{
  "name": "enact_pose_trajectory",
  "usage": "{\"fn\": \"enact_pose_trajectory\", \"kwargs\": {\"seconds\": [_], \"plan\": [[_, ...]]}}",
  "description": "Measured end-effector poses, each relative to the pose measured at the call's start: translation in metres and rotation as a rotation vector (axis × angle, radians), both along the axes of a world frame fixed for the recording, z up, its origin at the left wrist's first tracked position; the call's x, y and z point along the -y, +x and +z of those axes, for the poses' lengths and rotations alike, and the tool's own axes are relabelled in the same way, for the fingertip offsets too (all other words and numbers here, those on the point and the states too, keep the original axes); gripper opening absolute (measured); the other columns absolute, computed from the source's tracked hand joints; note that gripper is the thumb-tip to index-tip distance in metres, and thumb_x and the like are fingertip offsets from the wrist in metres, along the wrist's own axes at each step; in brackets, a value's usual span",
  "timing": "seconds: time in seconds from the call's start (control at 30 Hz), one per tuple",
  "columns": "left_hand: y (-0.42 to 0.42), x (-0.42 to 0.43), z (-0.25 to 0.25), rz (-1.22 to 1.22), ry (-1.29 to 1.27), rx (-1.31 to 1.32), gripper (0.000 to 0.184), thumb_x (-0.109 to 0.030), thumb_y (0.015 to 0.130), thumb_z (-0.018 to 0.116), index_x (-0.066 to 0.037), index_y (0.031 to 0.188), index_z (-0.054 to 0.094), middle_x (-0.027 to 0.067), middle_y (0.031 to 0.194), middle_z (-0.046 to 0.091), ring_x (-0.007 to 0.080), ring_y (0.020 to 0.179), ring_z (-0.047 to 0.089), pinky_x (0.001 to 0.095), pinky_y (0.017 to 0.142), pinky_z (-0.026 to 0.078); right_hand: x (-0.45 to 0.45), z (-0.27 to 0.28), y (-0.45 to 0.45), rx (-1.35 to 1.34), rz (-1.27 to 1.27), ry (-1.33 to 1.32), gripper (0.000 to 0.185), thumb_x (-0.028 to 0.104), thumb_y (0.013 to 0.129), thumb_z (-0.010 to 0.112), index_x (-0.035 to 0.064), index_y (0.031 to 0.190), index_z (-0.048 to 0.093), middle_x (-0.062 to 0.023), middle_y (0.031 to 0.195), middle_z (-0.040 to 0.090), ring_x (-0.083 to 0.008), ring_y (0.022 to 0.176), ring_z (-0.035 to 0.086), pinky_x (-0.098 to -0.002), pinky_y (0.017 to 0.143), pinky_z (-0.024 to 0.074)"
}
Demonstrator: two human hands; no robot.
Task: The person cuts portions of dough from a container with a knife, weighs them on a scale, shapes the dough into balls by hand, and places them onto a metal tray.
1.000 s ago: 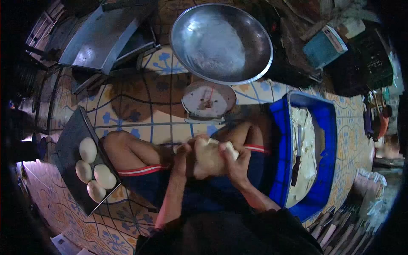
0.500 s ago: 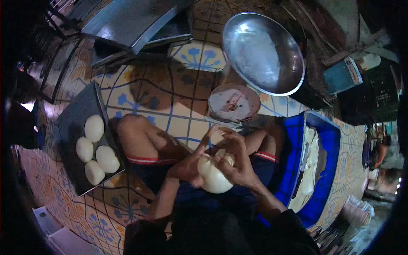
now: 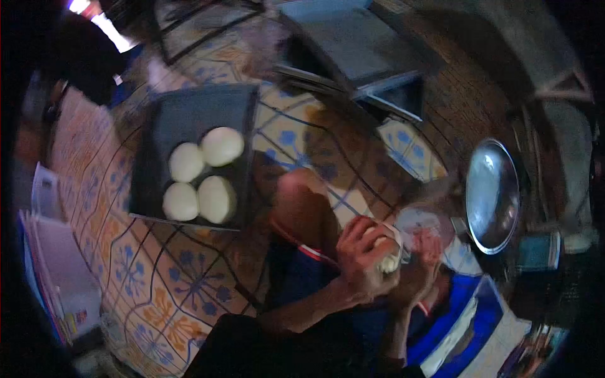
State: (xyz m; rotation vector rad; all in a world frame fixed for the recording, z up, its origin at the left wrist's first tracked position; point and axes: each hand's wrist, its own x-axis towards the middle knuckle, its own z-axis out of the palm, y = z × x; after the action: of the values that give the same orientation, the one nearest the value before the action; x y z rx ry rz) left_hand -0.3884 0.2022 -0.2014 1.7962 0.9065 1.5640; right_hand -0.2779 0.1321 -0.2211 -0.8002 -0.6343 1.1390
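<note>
My left hand (image 3: 364,255) is wrapped round a pale lump of dough (image 3: 389,259), in front of my lap. Close beside it on the right is my right hand (image 3: 423,258), blurred, with its fingers raised near the dough; whether it touches the dough is unclear. On the left, a dark tray (image 3: 179,116) bears several smooth, round dough balls (image 3: 223,146) grouped together. At the lower right, a blue crate (image 3: 482,318) holds a pale mass of dough (image 3: 450,340), partly cut off by the frame.
A round scale (image 3: 423,228) stands on the patterned tile floor (image 3: 135,277) beyond my hands. To its right is a large metal bowl (image 3: 493,195). Metal trays (image 3: 353,47) lie at the top. A blue-green box (image 3: 539,252) is at the far right.
The view has swung left, so the tray appears more central and the bowl and crate farther right. My hands have moved from working the dough together to slightly apart, with dough in my left.
</note>
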Motion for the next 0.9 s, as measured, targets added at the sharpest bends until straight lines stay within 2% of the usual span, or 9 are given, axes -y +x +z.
{"fn": "enact_pose_trajectory", "kwargs": {"seconds": [0.13, 0.27, 0.3, 0.37, 0.43, 0.57, 0.7, 0.77, 0.9], "plan": [[-0.043, -0.021, 0.018, -0.119, 0.044, -0.021, 0.022, -0.011, 0.052, 0.071, -0.006, 0.066, 0.055, 0.0089, 0.081, 0.058, 0.0296, 0.088, 0.058, 0.0472, 0.083, 0.044, -0.038, -0.035, -0.025, 0.251, 0.213, -0.105, 0.05, 0.033, 0.092, 0.045, -0.0036, 0.126, 0.047, -0.017, 0.128, 0.053, -0.0275, 0.121, 0.049, -0.0399, 0.102, 0.0387], [-0.118, -0.037, 0.062, 0.012, 0.008, -0.311, 0.044, -0.028, 0.071, 0.073, -0.002, 0.105, 0.059, 0.0213, 0.117, 0.053, 0.036, 0.114, 0.051, 0.0506, 0.1, 0.038, -0.121, 0.033, -0.093, -0.344, -0.079, -0.148, 0.053, 0.039, 0.097, 0.035, -0.0025, 0.128, 0.048, -0.0164, 0.128, 0.052, -0.0282, 0.114, 0.054, -0.0418, 0.101, 0.04], [-0.132, -0.03, 0.077, 0.032, -0.1, -0.387, 0.051, -0.033, 0.078, 0.071, -0.001, 0.115, 0.055, 0.0253, 0.127, 0.047, 0.0356, 0.122, 0.046, 0.0507, 0.103, 0.036, -0.139, 0.06, -0.103, 0.61, -0.176, 0.121, 0.053, 0.039, 0.098, 0.036, -0.0024, 0.128, 0.047, -0.0166, 0.125, 0.053, -0.0268, 0.112, 0.055, -0.0413, 0.096, 0.0442], [-0.138, -0.047, 0.064, 0.448, 0.328, 0.012, 0.055, -0.036, 0.089, 0.058, 0.003, 0.125, 0.046, 0.0294, 0.134, 0.039, 0.0325, 0.133, 0.034, 0.0483, 0.107, 0.031, -0.188, 0.088, -0.126, 0.16, -0.045, 0.233, 0.049, 0.038, 0.096, 0.044, -0.0033, 0.121, 0.053, -0.0162, 0.123, 0.054, -0.0259, 0.11, 0.055, -0.0385, 0.094, 0.0443], [-0.146, -0.04, 0.035, 0.412, 0.192, 0.037, 0.054, -0.037, 0.091, 0.05, 0.002, 0.128, 0.044, 0.0257, 0.135, 0.041, 0.0328, 0.132, 0.035, 0.0483, 0.107, 0.028, -0.248, 0.084, -0.138, 0.939, -0.139, 0.41, 0.054, 0.042, 0.1, 0.029, 0.0003, 0.125, 0.052, -0.0207, 0.131, 0.049, -0.034, 0.12, 0.049, -0.0394, 0.103, 0.0347], [-0.126, -0.047, 0.011, 0.33, -0.157, 0.146, 0.053, -0.036, 0.096, 0.033, 0.004, 0.13, 0.042, 0.0214, 0.135, 0.043, 0.0307, 0.13, 0.037, 0.0445, 0.106, 0.028, -0.292, 0.021, -0.16, 1.264, 0.082, 0.435, 0.051, 0.036, 0.102, 0.03, 0.0062, 0.142, 0.038, -0.0205, 0.154, 0.008, -0.0378, 0.142, 0.011, -0.049, 0.113, 0.0152], [-0.105, -0.056, -0.024, 0.191, -0.047, 0.382, 0.045, -0.031, 0.096, 0.043, 0.005, 0.125, 0.043, 0.0231, 0.133, 0.041, 0.0313, 0.127, 0.039, 0.0438, 0.106, 0.031, -0.183, -0.02, -0.107, 0.71, 0.15, 0.051, 0.047, 0.029, 0.095, 0.055, 0.0029, 0.133, 0.048, -0.0234, 0.143, 0.037, -0.0342, 0.135, 0.034, -0.0451, 0.108, 0.0288], [-0.085, -0.041, -0.019, 0.152, -0.192, 0.407, 0.041, -0.027, 0.096, 0.045, 0.005, 0.122, 0.045, 0.0219, 0.126, 0.047, 0.03, 0.122, 0.044, 0.0427, 0.104, 0.033, -0.115, -0.013, -0.066, 0.453, 0.197, -0.07, 0.025, 0.01, 0.092, 0.059, -0.0031, 0.113, 0.057, -0.0189, 0.121, 0.056, -0.0222, 0.105, 0.058, -0.0345, 0.092, 0.0466], [-0.035, -0.014, -0.016, -0.114, -0.47, 0.308, 0.034, -0.023, 0.095, 0.053, 0.006, 0.113, 0.053, 0.0153, 0.117, 0.051, 0.0214, 0.103, 0.054, 0.0353, 0.088, 0.044, 0.012, -0.004, 0.025, 0.702, -0.15, -0.289, 0.013, 0.011, 0.091, 0.06, -0.0004, 0.098, 0.06, -0.01, 0.091, 0.061, -0.0116, 0.08, 0.059, -0.0274, 0.071, 0.0497]]}}
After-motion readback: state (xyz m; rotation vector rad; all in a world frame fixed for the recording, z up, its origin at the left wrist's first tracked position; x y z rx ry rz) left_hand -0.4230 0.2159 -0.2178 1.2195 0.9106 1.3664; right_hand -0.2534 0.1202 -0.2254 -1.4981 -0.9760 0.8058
